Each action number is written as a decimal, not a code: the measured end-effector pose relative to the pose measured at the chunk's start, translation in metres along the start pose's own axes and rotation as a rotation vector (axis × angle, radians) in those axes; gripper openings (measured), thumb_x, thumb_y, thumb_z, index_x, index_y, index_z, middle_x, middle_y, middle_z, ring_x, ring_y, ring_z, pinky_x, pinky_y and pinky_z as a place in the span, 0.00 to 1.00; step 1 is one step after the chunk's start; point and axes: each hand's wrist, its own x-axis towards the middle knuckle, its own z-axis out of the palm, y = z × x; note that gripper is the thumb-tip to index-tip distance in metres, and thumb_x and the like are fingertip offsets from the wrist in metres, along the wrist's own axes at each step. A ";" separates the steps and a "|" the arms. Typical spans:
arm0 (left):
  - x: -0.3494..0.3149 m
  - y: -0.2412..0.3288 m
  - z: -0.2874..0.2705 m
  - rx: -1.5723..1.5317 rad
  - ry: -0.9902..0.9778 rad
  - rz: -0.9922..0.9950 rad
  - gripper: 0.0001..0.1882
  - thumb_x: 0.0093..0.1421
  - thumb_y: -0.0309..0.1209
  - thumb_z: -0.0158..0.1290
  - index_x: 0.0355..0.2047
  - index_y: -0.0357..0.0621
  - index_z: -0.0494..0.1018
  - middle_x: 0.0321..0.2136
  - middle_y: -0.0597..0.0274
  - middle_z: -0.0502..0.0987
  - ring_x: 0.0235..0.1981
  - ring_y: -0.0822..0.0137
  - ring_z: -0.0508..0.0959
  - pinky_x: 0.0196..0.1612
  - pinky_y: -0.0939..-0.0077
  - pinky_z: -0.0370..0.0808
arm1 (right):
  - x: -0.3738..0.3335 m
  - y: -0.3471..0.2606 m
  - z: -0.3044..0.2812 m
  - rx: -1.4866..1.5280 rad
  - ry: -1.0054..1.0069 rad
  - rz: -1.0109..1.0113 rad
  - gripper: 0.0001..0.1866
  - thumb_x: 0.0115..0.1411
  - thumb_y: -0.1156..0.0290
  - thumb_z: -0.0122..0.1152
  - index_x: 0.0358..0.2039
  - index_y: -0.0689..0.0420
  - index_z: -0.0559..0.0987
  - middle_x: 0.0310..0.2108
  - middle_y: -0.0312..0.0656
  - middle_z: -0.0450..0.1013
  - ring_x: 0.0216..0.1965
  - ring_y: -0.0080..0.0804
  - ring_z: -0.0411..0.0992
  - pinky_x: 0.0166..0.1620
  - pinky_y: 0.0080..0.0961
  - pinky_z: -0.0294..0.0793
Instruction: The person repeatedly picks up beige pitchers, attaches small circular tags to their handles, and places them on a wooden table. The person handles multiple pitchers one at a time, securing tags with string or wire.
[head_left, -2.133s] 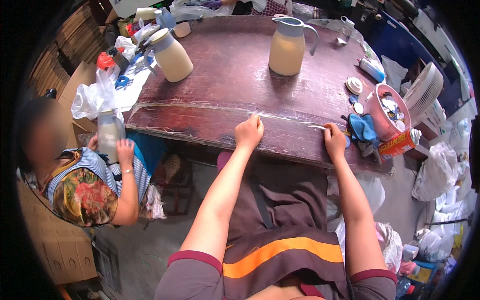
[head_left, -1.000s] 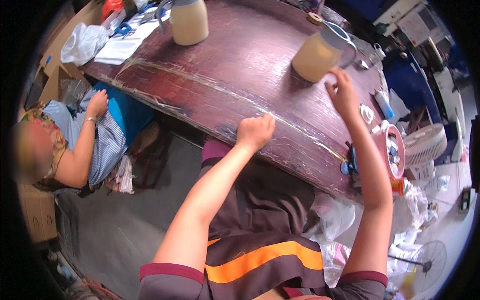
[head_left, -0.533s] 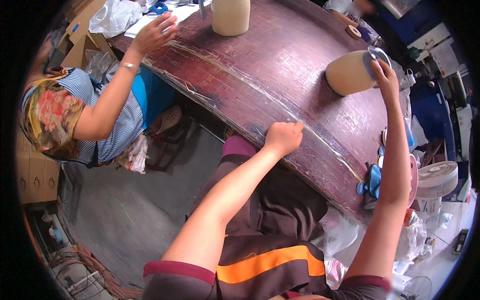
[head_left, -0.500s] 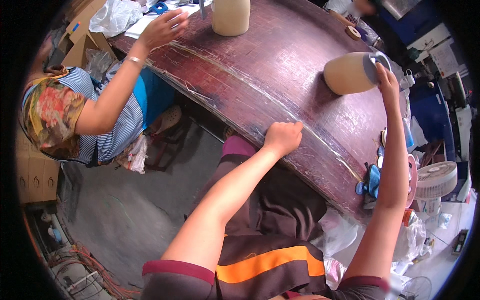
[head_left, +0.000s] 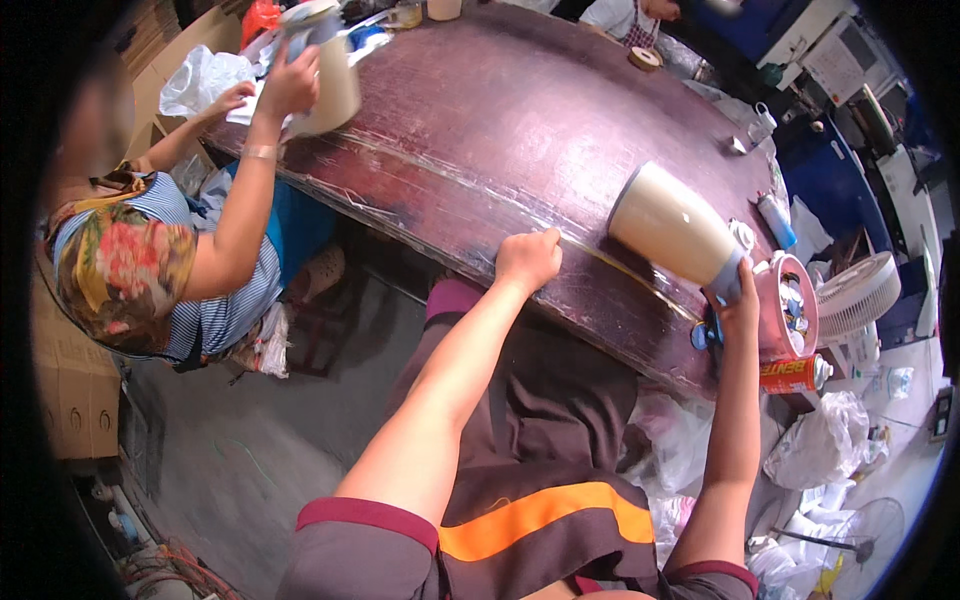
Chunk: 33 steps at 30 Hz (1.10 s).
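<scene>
My right hand [head_left: 733, 298] grips a tan jug [head_left: 668, 222] by its grey top end, near the table's right side. The jug lies tilted in the air, its base pointing away to the upper left. My left hand [head_left: 528, 262] is closed with its fingers curled, at the near edge of the dark red table [head_left: 480, 120]. Whatever those fingers may hold is hidden. On the left, a co-worker's hand [head_left: 290, 85] holds a similar tan jug [head_left: 338, 98] with a grey top, blurred by motion.
A pink bucket [head_left: 783, 310] of small items stands at the right, with an orange-red spray can [head_left: 790, 373] beside it. Nearby are a white fan [head_left: 858, 298] and a blue bottle [head_left: 775, 220]. A tape roll [head_left: 645, 58] lies at the far edge, near another person.
The jug in my right hand has tipped, its top end coming down toward me. The co-worker's hand, empty before, now holds a jug. My left hand stays closed at the table edge.
</scene>
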 end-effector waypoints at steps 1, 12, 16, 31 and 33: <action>0.002 -0.004 -0.006 0.002 0.002 -0.036 0.09 0.55 0.38 0.47 0.26 0.49 0.72 0.22 0.54 0.78 0.26 0.49 0.78 0.29 0.52 0.72 | -0.012 0.000 -0.010 -0.061 -0.150 -0.071 0.28 0.59 0.51 0.58 0.52 0.58 0.71 0.46 0.37 0.71 0.47 0.30 0.68 0.47 0.34 0.69; 0.001 0.008 -0.020 -0.408 -0.234 -0.156 0.20 0.60 0.50 0.47 0.27 0.47 0.74 0.22 0.57 0.78 0.26 0.58 0.78 0.32 0.63 0.72 | -0.238 0.034 0.014 -0.982 -0.690 -0.561 0.19 0.44 0.66 0.69 0.38 0.57 0.81 0.47 0.42 0.72 0.62 0.50 0.58 0.61 0.44 0.57; -0.061 0.033 -0.034 -0.992 -0.684 -0.110 0.22 0.65 0.47 0.45 0.31 0.38 0.76 0.27 0.62 0.77 0.31 0.71 0.74 0.39 0.73 0.71 | -0.246 0.049 0.017 -0.910 -0.751 -0.657 0.18 0.45 0.69 0.68 0.38 0.58 0.81 0.47 0.42 0.72 0.61 0.49 0.58 0.61 0.43 0.57; -0.128 0.041 -0.089 -0.778 -0.450 -0.297 0.11 0.54 0.33 0.56 0.34 0.39 0.76 0.26 0.61 0.78 0.28 0.72 0.75 0.35 0.74 0.72 | -0.179 0.272 -0.181 -0.401 -0.097 0.221 0.09 0.59 0.70 0.49 0.28 0.59 0.77 0.21 0.37 0.72 0.20 0.21 0.68 0.21 0.17 0.64; -0.120 0.053 -0.082 -0.783 -0.489 -0.223 0.12 0.53 0.32 0.56 0.36 0.39 0.76 0.28 0.62 0.78 0.30 0.72 0.76 0.36 0.75 0.73 | -0.190 0.345 -0.232 -0.754 -0.041 0.083 0.12 0.57 0.69 0.49 0.28 0.64 0.76 0.22 0.47 0.74 0.23 0.32 0.72 0.24 0.29 0.68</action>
